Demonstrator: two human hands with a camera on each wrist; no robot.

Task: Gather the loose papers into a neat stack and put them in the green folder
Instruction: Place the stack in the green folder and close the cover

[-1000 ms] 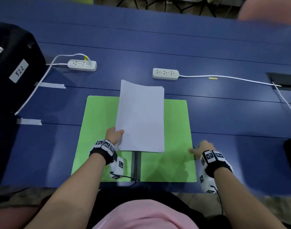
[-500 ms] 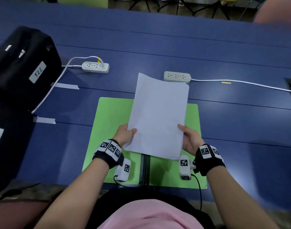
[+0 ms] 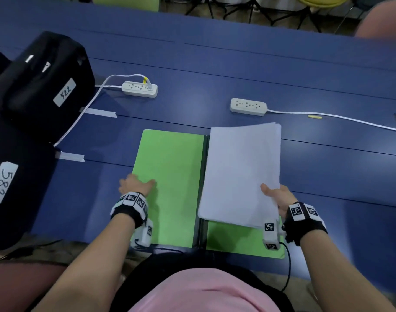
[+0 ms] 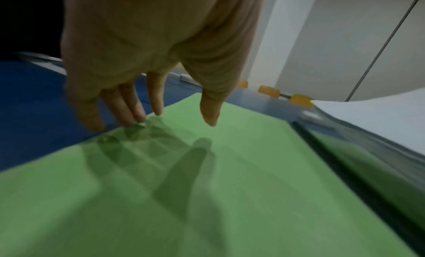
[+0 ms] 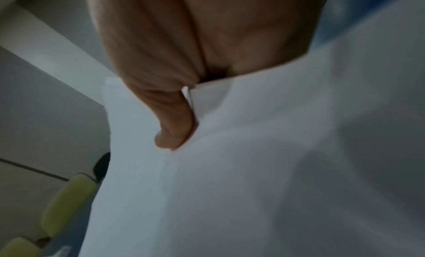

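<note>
The green folder lies open on the blue table, its dark spine running down the middle. A stack of white papers hangs over the folder's right half, held at its near right edge by my right hand, thumb on top and fingers underneath. In the right wrist view the thumb presses on the papers. My left hand sits at the left edge of the folder's left half, fingers straight. In the left wrist view its fingertips reach the edge of the folder, holding nothing.
Two black bags with number labels stand at the left. Two white power strips with cables lie beyond the folder. Tape strips stick to the table at the left. The table's near edge is close to my body.
The stack passed from my left hand to my right and moved right, over the folder's right half. My left hand let go and moved to the left half's edge.
</note>
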